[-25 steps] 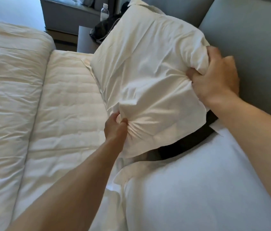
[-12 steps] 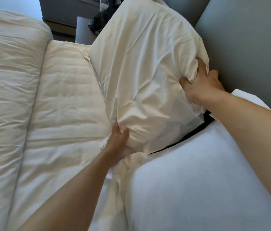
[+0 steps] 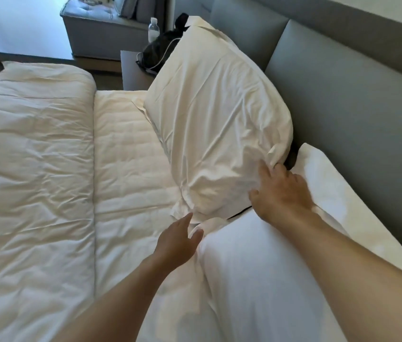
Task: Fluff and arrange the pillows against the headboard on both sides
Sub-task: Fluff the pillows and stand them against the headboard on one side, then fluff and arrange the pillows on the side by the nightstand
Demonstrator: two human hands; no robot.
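1. Against the grey headboard [image 3: 343,99], the far pillow [image 3: 214,129] is propped on edge, tilted, its upper corner leaning on the padding.
2. Nearer than the headboard, a second, whiter pillow [image 3: 269,267] is seen lying flat along it, just beside the first.
3. The right hand [image 3: 281,193] is laid open, fingers spread, on the lower near corner of the far pillow; contact is made, but nothing is gripped.
4. The left hand [image 3: 177,243] is held open and loose just below that pillow's bottom flap; whether the cloth is touched cannot be told.
5. Away from the headboard, a rumpled duvet [image 3: 32,181] is folded back, and the mattress pad [image 3: 125,154] is left bare.
6. The pillow is judged light, soft and easily dented, its loose case likely to slide over the filling.
7. A hold at two opposite short ends, through cloth and filling together, is judged best.
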